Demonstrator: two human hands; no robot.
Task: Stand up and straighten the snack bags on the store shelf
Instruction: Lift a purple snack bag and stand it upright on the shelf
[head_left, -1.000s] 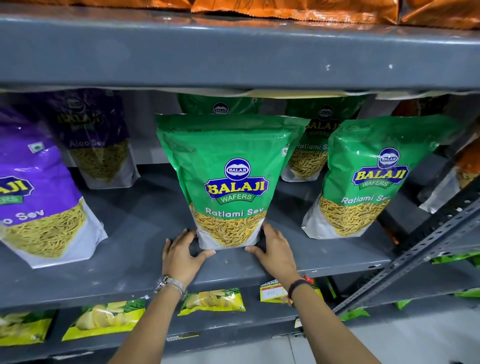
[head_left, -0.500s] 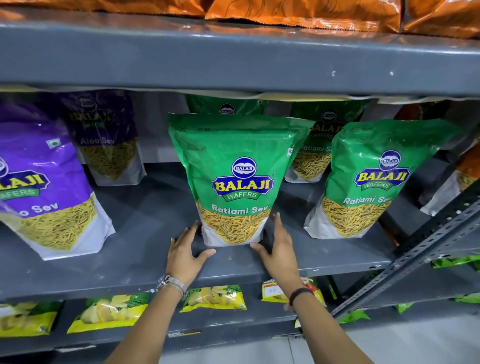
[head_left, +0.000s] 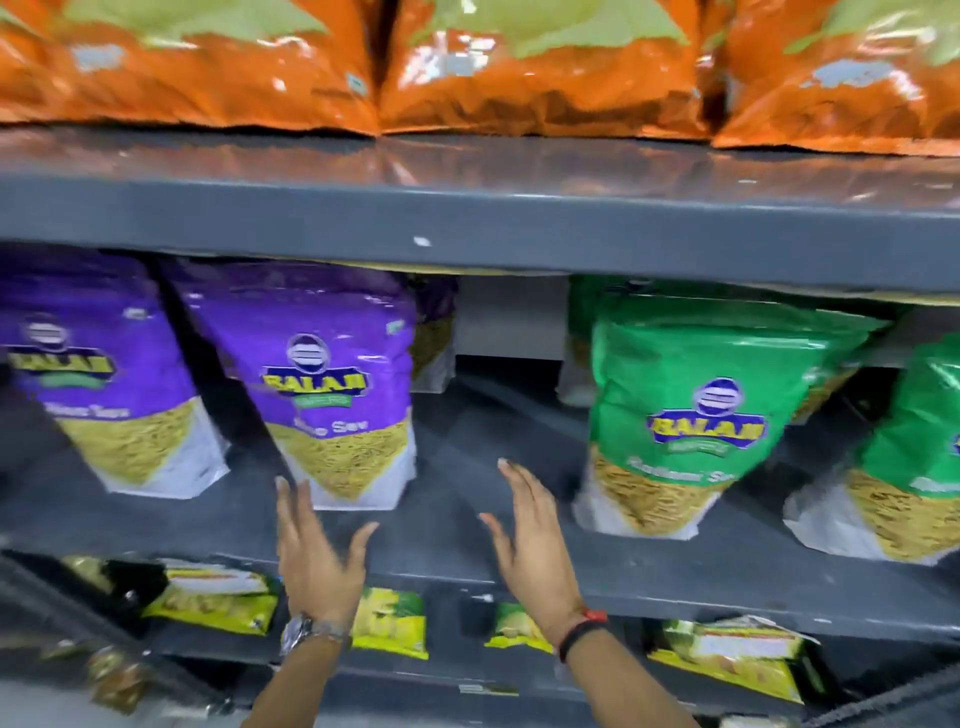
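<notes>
Snack bags, glossy stand-up pouches, lined along a dark grey metal store shelf: purple Balaji bag upright at centre-left, a green Balaji bag to its right, crinkled orange bags on the shelf above. Lettering smeared by blur, only "Sev" readable under the logos. Left hand and right hand spread wide, each grip empty, flanking the purple bag's base without touching.

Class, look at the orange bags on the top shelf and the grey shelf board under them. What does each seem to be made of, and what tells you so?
Orange bags: probably thin plastic or foil film with a glossy finish, judging by the bright glare and crinkles.
Grey shelf board: likely painted metal with a smooth, semi-gloss finish, since its top mirrors the bags and its thin front lip has small chips.
</notes>
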